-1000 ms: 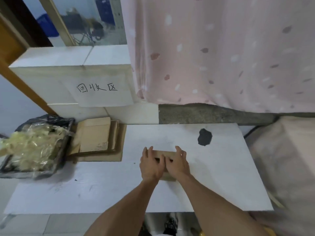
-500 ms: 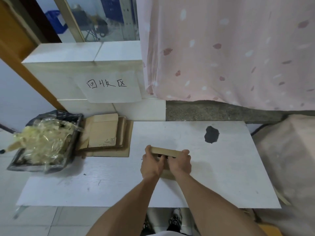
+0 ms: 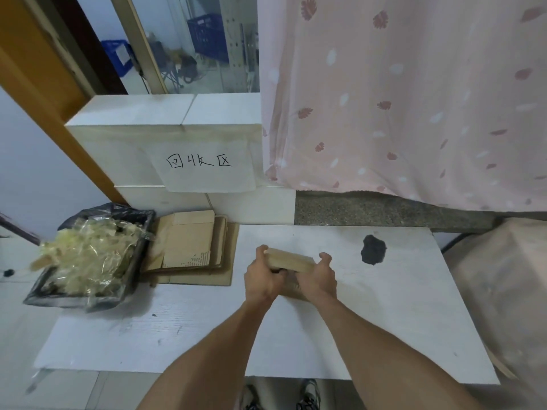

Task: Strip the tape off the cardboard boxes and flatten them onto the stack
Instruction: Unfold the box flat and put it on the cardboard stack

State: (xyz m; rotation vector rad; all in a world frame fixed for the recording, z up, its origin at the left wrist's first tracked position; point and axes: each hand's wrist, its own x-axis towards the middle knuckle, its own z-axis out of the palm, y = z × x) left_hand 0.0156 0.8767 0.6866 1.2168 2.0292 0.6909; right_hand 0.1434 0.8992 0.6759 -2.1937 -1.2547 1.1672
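Gripping the box (image 3: 291,260) at table (image 3: 384,306) centre, left hand (image 3: 262,281) and right hand (image 3: 319,279) curl closed round its ends; light, stiff cardboard, best held by edges. Stack (image 3: 192,247) lies at ten o'clock.

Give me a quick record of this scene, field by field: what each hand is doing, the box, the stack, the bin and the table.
left hand: grips the box's left end
right hand: grips the box's right end
cardboard box: held between both hands above the table
flattened stack: on the table's far left corner
bin: black-lined, full of stripped tape, left of the stack
table: white, with a dark patch
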